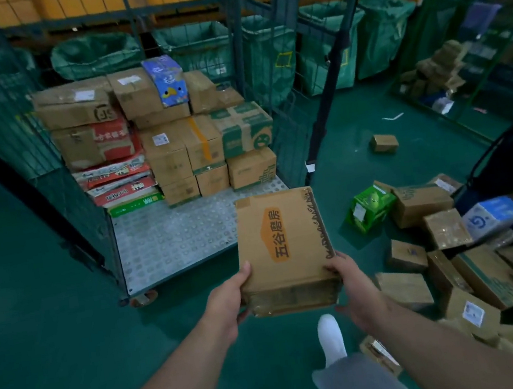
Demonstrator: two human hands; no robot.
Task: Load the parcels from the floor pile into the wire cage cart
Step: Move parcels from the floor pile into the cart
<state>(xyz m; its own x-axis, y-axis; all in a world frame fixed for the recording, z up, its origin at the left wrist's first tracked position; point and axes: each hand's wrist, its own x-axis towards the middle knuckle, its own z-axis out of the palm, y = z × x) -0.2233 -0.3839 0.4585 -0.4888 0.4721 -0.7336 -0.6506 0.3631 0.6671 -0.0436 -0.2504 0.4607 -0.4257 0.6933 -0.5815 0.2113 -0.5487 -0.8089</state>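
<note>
Item: cardboard parcel (284, 249), centre frame, clamped between left hand (230, 300) and right hand (354, 289), short of the wire cage cart (169, 242). Risk: near-end grip; far end may tip.

The brown cardboard box (284, 249) nearest the camera bears an orange patch reading 五谷磨房 in dark characters; the print along its right edge is too blurred to read. At the back left corner of the wire cage cart (172, 239), the topmost tan cardboard carton (71, 105) shows a circled "JS".
</note>
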